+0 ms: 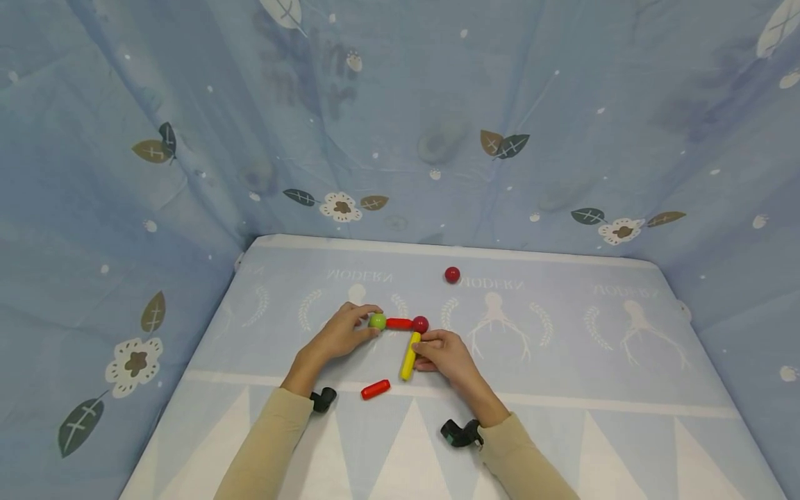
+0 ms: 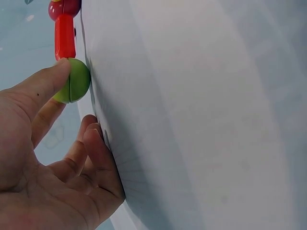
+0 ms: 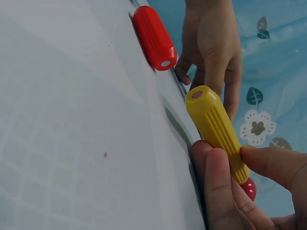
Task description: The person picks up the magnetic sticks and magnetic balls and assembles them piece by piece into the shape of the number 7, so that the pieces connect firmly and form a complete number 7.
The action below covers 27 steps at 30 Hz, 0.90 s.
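My left hand pinches a green ball between thumb and forefinger; its other fingers rest near the cloth, loosely bent. From that ball a short red rod runs right to a dark red ball, the three in one line. Held by the thumb and fingers of my right hand is a yellow ribbed rod. Its far end meets the dark red ball, and its near end slants toward me. In the right wrist view a round metal disc shows in the yellow rod's near end.
A loose red rod lies on the patterned tablecloth between my forearms. Farther back sits another red ball. Blue printed curtains enclose the table at the back and sides. Black wrist devices jut inward by both sleeves.
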Available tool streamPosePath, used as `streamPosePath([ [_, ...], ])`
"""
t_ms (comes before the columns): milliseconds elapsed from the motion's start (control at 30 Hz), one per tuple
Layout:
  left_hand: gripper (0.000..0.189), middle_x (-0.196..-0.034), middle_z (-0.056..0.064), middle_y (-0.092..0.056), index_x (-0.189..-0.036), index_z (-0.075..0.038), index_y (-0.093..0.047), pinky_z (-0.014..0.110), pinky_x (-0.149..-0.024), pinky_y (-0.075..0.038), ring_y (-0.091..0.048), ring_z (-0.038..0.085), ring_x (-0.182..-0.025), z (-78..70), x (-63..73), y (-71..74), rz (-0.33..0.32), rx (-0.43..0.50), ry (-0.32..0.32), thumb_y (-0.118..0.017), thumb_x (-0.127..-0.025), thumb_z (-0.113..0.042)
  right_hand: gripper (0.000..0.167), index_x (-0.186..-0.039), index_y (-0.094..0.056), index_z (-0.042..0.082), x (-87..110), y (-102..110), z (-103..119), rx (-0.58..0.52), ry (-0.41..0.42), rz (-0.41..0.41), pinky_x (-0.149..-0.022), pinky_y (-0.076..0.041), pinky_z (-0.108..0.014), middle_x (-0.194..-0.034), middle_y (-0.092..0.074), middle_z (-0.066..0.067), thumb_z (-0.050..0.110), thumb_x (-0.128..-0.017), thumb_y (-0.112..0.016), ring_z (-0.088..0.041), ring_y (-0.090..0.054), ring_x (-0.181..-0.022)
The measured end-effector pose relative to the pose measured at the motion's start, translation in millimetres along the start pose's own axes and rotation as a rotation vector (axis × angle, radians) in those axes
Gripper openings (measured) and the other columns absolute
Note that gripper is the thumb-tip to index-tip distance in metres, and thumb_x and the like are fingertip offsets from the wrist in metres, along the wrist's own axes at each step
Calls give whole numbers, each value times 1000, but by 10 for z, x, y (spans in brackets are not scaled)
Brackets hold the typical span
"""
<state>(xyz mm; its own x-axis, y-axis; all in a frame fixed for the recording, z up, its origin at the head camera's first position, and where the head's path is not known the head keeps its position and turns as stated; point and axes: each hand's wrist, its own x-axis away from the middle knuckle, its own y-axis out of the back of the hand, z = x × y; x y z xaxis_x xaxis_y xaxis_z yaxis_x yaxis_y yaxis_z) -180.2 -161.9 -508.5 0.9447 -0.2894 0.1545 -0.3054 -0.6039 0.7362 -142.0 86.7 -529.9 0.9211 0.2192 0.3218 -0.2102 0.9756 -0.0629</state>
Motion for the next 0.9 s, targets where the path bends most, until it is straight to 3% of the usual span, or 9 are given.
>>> streamPosePath([
  [233,40,-119,7,-55,-131,-28,-64,41,-83,-50,-54,23,-103,-4,-5,0,-2,-14,14,-74,-93,-28,69,-140,-29,-4,-35,-23,10,-42,-10,-63,-64,-59,-35,-91,-70,-18,7,-90,-75,-22,-70,-64],
  [400,39,-118,8,-56,-131,-27,-65,42,-82,-50,-54,23,-103,-13,2,5,-5,-11,7,-74,-93,-27,79,-147,-23,0,-62,-22,15,-33,-18,-62,-63,-59,-34,-91,-70,-18,10,-89,-76,-23,-71,-65],
  [900,46,-119,10,-56,-138,-24,-61,44,-85,-51,-55,24,-104,1,4,4,3,-8,1,-74,-93,-27,79,-148,-26,6,-145,14,24,2,-46,3,-58,-58,-35,-93,-70,-18,19,-90,-77,-28,-72,-66],
])
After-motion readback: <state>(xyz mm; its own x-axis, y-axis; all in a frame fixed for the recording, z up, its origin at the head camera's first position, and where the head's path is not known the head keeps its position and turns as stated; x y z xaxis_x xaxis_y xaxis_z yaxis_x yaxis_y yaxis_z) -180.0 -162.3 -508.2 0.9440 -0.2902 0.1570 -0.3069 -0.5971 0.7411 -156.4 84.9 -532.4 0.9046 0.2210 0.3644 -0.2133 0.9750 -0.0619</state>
